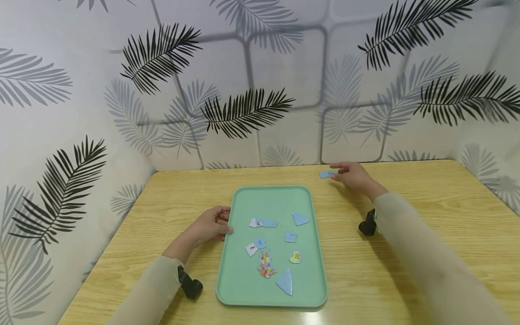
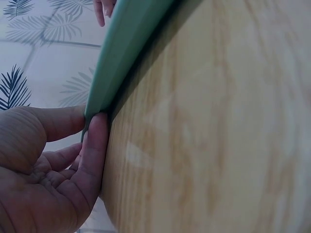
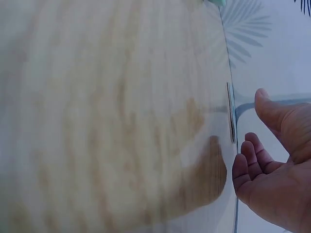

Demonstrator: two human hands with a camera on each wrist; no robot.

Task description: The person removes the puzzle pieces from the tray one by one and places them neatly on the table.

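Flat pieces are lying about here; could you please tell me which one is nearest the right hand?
The light-blue piece beside the right hand, near the table's far edge; it alone lies off the green tray.

The left grip [image 2: 51, 187] pinches the rim of a green tray [image 2: 114, 58], a finger against its outer side, just beside the wood-grained desk [image 2: 209, 121]. Fingers of the right grip [image 2: 99, 12] show at the top, before a leaf-patterned wall [image 2: 43, 63].
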